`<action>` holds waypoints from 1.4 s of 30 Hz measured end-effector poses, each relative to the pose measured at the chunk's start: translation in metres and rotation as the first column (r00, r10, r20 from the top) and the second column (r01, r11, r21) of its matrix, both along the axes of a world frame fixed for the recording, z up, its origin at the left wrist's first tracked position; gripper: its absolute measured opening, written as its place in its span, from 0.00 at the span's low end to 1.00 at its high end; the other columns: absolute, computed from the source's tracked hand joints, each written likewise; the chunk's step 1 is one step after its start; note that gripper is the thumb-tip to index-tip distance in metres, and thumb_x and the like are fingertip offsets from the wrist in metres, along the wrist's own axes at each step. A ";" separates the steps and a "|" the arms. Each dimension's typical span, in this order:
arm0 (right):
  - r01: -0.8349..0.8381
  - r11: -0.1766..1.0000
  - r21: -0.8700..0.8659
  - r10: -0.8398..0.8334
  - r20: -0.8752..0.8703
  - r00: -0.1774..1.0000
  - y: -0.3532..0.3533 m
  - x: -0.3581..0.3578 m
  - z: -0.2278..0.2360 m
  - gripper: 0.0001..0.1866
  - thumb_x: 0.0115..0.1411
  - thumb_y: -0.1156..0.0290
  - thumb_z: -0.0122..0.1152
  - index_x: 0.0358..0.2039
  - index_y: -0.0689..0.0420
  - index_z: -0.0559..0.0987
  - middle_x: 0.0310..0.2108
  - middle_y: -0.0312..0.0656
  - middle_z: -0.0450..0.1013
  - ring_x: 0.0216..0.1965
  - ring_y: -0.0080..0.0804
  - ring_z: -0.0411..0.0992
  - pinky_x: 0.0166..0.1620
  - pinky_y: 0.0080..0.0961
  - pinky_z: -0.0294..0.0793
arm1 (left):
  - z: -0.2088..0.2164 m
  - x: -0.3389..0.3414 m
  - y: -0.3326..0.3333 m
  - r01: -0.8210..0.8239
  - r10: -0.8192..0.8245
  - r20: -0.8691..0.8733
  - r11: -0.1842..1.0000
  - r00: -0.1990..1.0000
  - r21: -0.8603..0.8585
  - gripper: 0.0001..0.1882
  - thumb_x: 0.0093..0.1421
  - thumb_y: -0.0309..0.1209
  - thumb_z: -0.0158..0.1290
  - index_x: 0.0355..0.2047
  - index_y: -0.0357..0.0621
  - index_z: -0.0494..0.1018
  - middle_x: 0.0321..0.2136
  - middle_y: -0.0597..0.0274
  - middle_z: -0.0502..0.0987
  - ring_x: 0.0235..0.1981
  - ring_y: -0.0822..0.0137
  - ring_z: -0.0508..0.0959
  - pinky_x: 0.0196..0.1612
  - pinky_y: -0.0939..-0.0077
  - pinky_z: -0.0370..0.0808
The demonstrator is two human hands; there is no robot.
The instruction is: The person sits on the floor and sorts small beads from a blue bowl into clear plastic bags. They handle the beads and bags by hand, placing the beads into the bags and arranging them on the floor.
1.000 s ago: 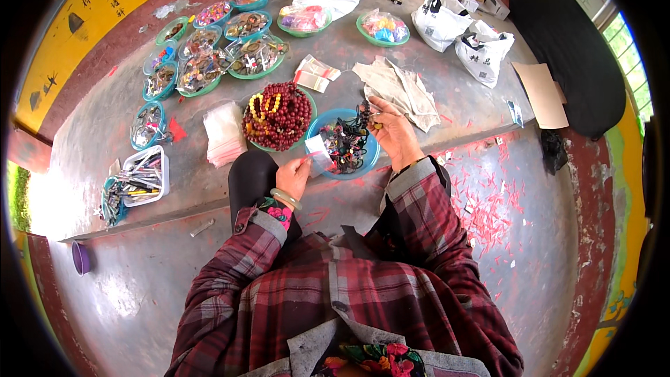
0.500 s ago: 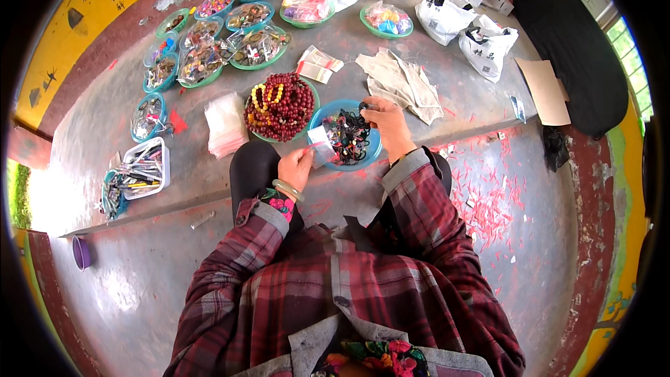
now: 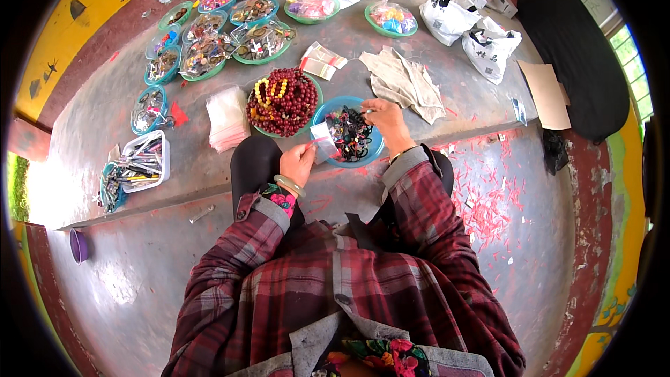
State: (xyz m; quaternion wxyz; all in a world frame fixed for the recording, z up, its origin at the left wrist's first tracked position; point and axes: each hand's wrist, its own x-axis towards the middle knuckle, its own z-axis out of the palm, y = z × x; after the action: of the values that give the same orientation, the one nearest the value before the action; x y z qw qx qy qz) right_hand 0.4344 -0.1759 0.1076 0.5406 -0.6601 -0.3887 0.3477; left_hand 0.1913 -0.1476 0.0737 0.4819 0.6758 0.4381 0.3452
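My left hand [image 3: 299,163] pinches a small clear plastic bag [image 3: 323,140] with a red strip along its edge, at the left rim of a blue basin [image 3: 340,103]. Inside that basin lies a tangle of black cords with small coloured pieces [image 3: 351,134]. My right hand [image 3: 388,123] is at the basin's right side, fingers closed together over the cords; what they grip is too small to make out. Left of the basin, a green bowl [image 3: 315,120] is heaped with dark red bead strings [image 3: 292,106], a yellow bead strand [image 3: 262,93] on top.
A stack of clear bags [image 3: 227,117] lies left of the beads. Several bowls of packed trinkets [image 3: 202,56] stand at far left, near a white tray of pens [image 3: 165,160]. A beige cloth [image 3: 403,84] and white carrier bags [image 3: 447,14] lie to the right. Red scraps [image 3: 488,202] litter the floor.
My right hand has lowered slightly into the basin; the dark piece at its fingertips no longer shows. My left hand keeps its hold on the plastic bag. The view has shifted slightly.
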 end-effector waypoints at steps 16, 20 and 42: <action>-0.252 0.966 -0.053 0.236 -0.212 0.948 -0.014 -0.014 0.036 0.15 0.53 0.79 0.48 0.43 0.62 0.73 0.32 0.36 0.72 0.30 0.21 0.70 0.34 0.18 0.69 | 0.020 -0.002 -0.004 0.254 -0.259 -0.014 0.932 0.966 0.259 0.09 0.54 0.30 0.50 0.34 0.42 0.76 0.42 0.52 0.72 0.37 0.62 0.75 0.39 0.73 0.70; -0.455 0.869 -0.194 0.421 -0.195 0.886 -0.017 -0.024 0.044 0.15 0.54 0.76 0.49 0.43 0.61 0.73 0.31 0.35 0.72 0.30 0.20 0.70 0.35 0.17 0.68 | 0.028 0.001 -0.010 0.370 -0.388 -0.024 0.858 0.921 0.357 0.08 0.51 0.26 0.51 0.33 0.42 0.75 0.49 0.51 0.67 0.42 0.59 0.73 0.43 0.70 0.69; 0.145 0.989 -0.023 -0.144 -0.339 0.930 -0.013 -0.023 0.013 0.11 0.54 0.76 0.51 0.37 0.67 0.73 0.30 0.43 0.71 0.29 0.27 0.71 0.33 0.19 0.71 | 0.005 0.005 -0.009 0.517 -0.506 -0.133 0.777 0.852 0.359 0.07 0.53 0.28 0.49 0.31 0.42 0.75 0.40 0.55 0.71 0.39 0.56 0.73 0.41 0.70 0.70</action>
State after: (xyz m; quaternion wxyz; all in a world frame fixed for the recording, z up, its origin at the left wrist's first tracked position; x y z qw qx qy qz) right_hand 0.4115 -0.1886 0.1210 0.6243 -0.6164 -0.2405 0.4153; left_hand 0.1958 -0.1569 0.0785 0.4098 0.8546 0.1693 0.2702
